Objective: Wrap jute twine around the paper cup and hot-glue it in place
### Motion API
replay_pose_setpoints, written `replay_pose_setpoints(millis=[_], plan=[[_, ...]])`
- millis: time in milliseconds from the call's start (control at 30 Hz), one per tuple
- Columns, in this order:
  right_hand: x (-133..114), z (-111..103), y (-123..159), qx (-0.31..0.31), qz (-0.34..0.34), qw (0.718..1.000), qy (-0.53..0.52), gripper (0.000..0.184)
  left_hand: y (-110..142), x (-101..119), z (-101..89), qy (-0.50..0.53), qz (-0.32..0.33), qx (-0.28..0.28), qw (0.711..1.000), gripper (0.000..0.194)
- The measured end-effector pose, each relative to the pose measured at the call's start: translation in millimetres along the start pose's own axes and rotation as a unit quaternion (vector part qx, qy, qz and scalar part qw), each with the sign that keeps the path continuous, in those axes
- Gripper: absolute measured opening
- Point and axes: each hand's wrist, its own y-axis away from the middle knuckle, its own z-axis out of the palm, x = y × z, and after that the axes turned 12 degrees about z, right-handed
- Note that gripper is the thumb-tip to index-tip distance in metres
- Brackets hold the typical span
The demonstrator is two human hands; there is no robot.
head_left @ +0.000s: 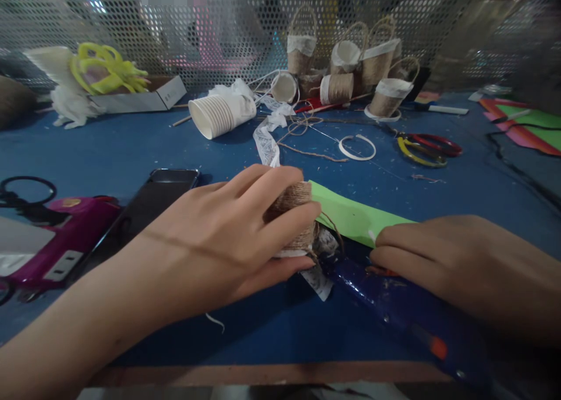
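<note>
My left hand (249, 236) is wrapped around a small paper cup (298, 204) covered in brown twine, tipped on its side with a white rim toward me. A loose end of twine and a piece of white lace (319, 283) stick out beside it. Closed fingers of my right hand (432, 260) grip a dark blue glue gun (372, 295) near its orange trigger. Its nozzle points at the cup and sits close to the twine; I cannot tell whether it touches. A bright green paper strip (350, 210) lies behind the nozzle, between both hands.
A phone (149, 207) and a magenta device (74, 236) lie left. Stacked paper cups (210, 117), lace ribbon (266, 143), a white ring (357, 149) and scissors (423, 149) lie beyond my hands. Several twine-covered baskets (390, 93) stand before a perforated metal screen (236, 32).
</note>
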Motion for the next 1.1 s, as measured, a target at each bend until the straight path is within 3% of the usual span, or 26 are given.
replay_pose_setpoints(millis=[1100], plan=[[0.0,-1.1,-6.9,0.034,-0.02,0.999,0.001,0.034,2.2,-0.7,1.7,-0.007,0.002,-0.005,1.0,0.036]])
